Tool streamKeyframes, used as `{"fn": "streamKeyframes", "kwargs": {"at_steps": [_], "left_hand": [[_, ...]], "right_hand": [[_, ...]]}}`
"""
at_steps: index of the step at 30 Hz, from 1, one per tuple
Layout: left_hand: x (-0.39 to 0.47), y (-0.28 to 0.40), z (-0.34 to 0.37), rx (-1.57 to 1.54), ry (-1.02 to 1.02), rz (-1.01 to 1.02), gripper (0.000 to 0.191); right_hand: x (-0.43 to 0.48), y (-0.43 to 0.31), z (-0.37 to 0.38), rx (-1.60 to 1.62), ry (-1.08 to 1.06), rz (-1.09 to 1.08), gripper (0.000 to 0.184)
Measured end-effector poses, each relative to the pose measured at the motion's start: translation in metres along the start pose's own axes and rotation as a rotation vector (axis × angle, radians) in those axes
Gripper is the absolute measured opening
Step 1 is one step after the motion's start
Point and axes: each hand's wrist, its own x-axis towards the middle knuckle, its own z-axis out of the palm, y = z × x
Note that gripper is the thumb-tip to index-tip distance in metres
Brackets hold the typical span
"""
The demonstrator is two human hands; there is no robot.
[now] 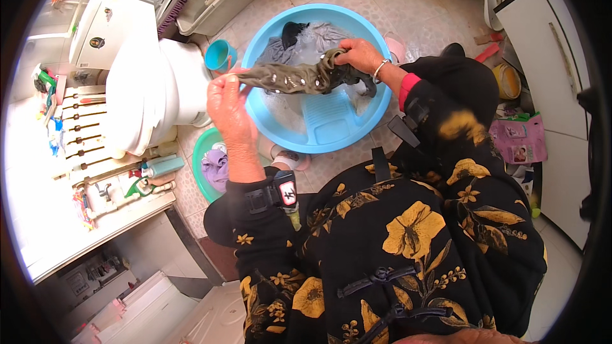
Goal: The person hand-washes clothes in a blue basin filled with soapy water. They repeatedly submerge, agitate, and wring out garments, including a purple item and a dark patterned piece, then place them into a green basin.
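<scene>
A wet olive-brown garment (287, 79) is stretched sideways above a large blue plastic basin (275, 136). Its narrow end is pinched in my left hand (228, 100), left of the basin's rim. My right hand (361, 56) grips the bunched, darker end over the basin's right side. White suds cling to the cloth. Below it, grey cloth (330, 34) and a black piece of cloth (292, 33) lie in soapy water. The basin's moulded washboard (330, 110) shows at the near side. What hangs under my right hand is partly hidden.
Left of the basin stand a small blue bucket (220, 56) and a green basin (202, 179) holding purple cloth (215, 168). A white toilet (143, 86) is farther left. On the right are a white cabinet (550, 57), a yellow tub (507, 81) and a pink packet (519, 139).
</scene>
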Motion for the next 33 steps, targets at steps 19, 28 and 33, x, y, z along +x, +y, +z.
{"fn": "streamKeyframes", "kwargs": {"at_steps": [19,28,33], "left_hand": [[-0.016,-0.065,0.045,0.184,-0.072,-0.157,0.015],[-0.027,-0.067,0.021,1.183,-0.259,-0.154,0.028],[-0.02,-0.07,0.024,0.609,-0.211,-0.282,0.019]], "right_hand": [[-0.018,-0.058,0.021,0.433,-0.203,0.011,0.017],[-0.024,-0.056,0.02,0.32,-0.162,-0.105,0.027],[-0.024,-0.058,0.026,0.461,-0.164,0.012,0.042]]}}
